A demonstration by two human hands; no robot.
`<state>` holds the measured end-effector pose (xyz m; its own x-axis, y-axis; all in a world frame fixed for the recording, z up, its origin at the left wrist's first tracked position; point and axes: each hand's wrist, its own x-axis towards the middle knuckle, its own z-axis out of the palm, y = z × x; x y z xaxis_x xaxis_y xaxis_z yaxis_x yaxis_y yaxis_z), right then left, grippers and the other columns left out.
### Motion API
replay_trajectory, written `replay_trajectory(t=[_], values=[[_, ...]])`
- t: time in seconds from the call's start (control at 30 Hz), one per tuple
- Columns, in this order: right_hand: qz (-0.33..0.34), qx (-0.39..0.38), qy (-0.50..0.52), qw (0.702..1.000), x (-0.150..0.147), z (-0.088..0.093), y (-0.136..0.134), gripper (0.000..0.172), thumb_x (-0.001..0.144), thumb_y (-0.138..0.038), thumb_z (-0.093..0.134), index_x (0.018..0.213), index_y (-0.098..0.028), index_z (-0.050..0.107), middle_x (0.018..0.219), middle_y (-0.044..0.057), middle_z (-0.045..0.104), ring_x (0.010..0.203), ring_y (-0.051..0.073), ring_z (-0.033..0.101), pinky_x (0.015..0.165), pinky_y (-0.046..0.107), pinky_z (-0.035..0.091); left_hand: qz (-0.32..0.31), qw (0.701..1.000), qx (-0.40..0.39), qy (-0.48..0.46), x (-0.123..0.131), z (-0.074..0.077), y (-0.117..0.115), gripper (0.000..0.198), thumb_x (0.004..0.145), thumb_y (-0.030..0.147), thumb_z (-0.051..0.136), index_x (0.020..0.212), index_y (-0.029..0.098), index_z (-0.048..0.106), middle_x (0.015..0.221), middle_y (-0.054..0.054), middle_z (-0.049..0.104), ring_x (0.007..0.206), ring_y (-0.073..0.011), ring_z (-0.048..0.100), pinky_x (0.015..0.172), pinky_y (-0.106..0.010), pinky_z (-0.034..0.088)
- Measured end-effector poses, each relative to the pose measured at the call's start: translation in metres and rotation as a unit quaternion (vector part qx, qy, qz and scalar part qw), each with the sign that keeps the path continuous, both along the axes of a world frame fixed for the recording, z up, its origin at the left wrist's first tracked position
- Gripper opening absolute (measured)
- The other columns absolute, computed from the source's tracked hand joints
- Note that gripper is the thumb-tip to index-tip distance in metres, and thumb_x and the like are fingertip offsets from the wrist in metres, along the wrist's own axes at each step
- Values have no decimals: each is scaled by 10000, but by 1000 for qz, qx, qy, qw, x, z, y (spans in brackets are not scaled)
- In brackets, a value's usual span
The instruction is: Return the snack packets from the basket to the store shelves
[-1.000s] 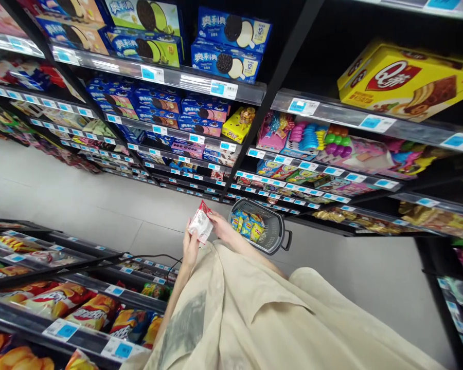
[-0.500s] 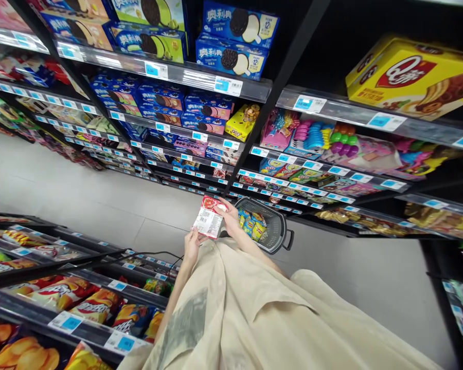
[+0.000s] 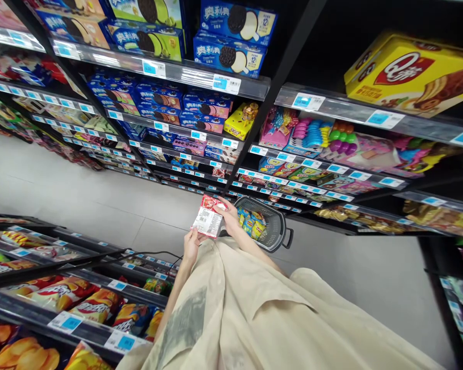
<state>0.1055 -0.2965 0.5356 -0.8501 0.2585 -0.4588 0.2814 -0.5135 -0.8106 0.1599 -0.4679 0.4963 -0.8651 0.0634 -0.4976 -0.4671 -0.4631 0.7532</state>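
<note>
A flat red and white food packet [image 3: 206, 218] is held between my two hands in front of my beige clothing. Its printed side, with a barcode and small text, faces up toward me. My left hand [image 3: 192, 243] pinches the packet's lower left corner. On the opposite side, my right hand [image 3: 229, 216] grips the upper right edge with the thumb over the face. Just to the right of that hand is a dark grey shopping basket [image 3: 278, 237], holding several blue and yellow snack bags [image 3: 252, 224].
Ahead stands a tall shelf with blue cookie boxes [image 3: 231, 55], colourful toy-topped sweets [image 3: 308, 136] and a big yellow box [image 3: 412, 74]. Behind on the left is a shelf of chip bags [image 3: 96, 307]. Grey tiled floor [image 3: 116, 198] runs between them, and a thin black cable [image 3: 158, 252] hangs near my left arm.
The view has shifted very slightly. Both hands keep hold of the packet in nearly the same place, and the basket has not visibly moved.
</note>
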Motion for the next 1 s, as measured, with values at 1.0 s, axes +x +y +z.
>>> replay_trajectory(t=[1.0], values=[[187,34,-67,979,29,-43,-31,523,606,-483,910,991,-158,770,869,46,771,763,200,699,704,297,568,178,982,-55,-42,8,-29,-9,848,915,377,738,1635,392,289,1651,-106,452,1221,-276,697,865,-385,661]])
